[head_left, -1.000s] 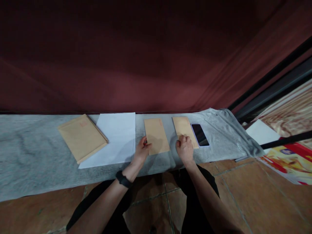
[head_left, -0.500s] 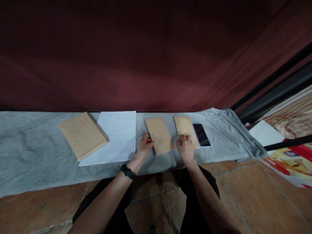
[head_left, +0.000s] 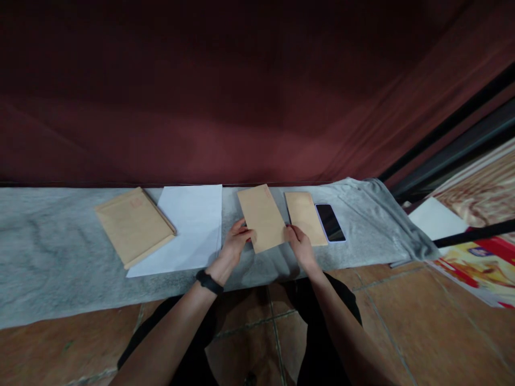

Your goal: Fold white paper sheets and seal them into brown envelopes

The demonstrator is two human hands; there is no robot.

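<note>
A brown paper envelope (head_left: 263, 220) is held up a little over the grey cloth, gripped at both sides. My left hand (head_left: 236, 240) pinches its left edge between thumb and fingers. On the opposite edge, my right hand (head_left: 300, 244) is closed, its fingertips partly hidden. A second brown envelope (head_left: 306, 214) lies flat just beyond my right hand. Beside it, to the right, rests a phone (head_left: 330, 222) with a dark screen and a pale purple edge.
Farther left, a stack of larger brown envelopes (head_left: 134, 225) partly covers white paper sheets (head_left: 193, 230). Grey cloth (head_left: 52, 257) covers the narrow surface, with a dark red wall hanging (head_left: 241, 107) behind. A colourful printed box (head_left: 483, 268) and dark bars stand at right.
My right hand has left the right-hand envelope and moved left onto the middle envelope's edge. That envelope has risen slightly off the cloth, with my left hand at its other side.
</note>
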